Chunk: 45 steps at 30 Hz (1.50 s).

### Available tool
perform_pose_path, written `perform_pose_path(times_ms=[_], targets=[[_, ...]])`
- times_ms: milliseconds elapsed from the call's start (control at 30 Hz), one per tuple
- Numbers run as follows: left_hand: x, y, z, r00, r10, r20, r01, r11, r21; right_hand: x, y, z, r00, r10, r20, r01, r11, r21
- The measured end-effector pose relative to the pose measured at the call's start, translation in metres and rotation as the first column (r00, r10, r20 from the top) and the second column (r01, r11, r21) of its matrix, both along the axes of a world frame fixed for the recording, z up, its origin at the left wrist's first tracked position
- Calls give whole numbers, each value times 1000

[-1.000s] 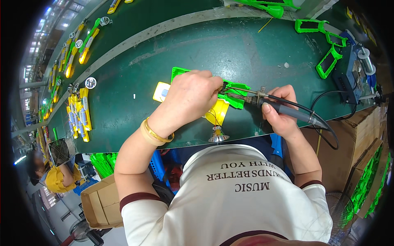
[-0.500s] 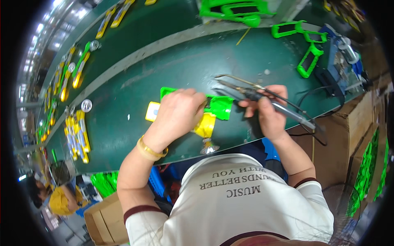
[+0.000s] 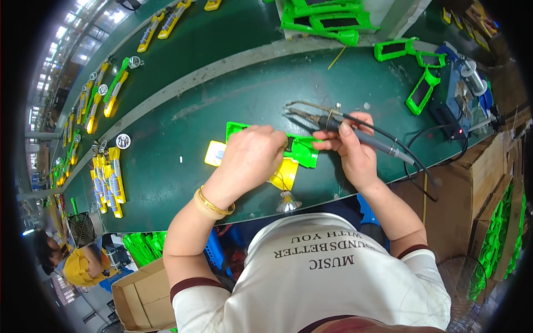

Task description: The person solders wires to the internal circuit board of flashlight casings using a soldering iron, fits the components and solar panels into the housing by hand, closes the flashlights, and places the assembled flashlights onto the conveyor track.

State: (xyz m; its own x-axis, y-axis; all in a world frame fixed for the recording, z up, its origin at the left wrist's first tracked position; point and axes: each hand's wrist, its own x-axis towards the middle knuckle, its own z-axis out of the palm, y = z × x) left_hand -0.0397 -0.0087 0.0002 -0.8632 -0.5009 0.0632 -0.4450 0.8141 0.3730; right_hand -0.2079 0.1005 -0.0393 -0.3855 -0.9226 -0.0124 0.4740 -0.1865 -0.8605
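My left hand (image 3: pixel 254 158), a gold bangle at its wrist, is closed over a green plastic casing (image 3: pixel 306 152) on the bench and hides its middle. Beneath the casing lies a yellow plastic casing (image 3: pixel 285 176), with a white panel showing at its left end. A small round reflector lamp (image 3: pixel 288 202) on thin wires rests at the near side. In my right hand (image 3: pixel 355 152) is a soldering iron (image 3: pixel 371 142), its tip pointing left above the bench. Fingertips of that hand are at the green casing's right end; contact is unclear.
Green frames (image 3: pixel 423 91) lie at the back right beside a soldering station with a solder reel (image 3: pixel 473 76). The iron's cable (image 3: pixel 430 183) loops at the right edge. Yellow lamp assemblies (image 3: pixel 108 180) sit at left; a person in yellow (image 3: pixel 83 267) is beyond.
My right hand has moved left with the soldering iron, closer to the green casing. The left hand keeps its hold, and the whole view has shifted slightly.
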Motion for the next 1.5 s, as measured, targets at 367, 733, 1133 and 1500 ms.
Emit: perform_pose_path(times_ms=[367,733,1133,1500], targets=[[6,8,1,1000,-5,-27,5,1000,23,3,8,-4,1000,29,3,-29,999,33],[5,13,5,994,57,-90,-55,998,23,1,6,-4,999,32,-41,-32,999,3],[36,10,26,777,595,-207,98,210,973,5,7,-7,999,34,-32,-33,999,39],[49,3,16,636,702,-320,218,234,947,0,-2,3,971,-95,-217,106,994,39]])
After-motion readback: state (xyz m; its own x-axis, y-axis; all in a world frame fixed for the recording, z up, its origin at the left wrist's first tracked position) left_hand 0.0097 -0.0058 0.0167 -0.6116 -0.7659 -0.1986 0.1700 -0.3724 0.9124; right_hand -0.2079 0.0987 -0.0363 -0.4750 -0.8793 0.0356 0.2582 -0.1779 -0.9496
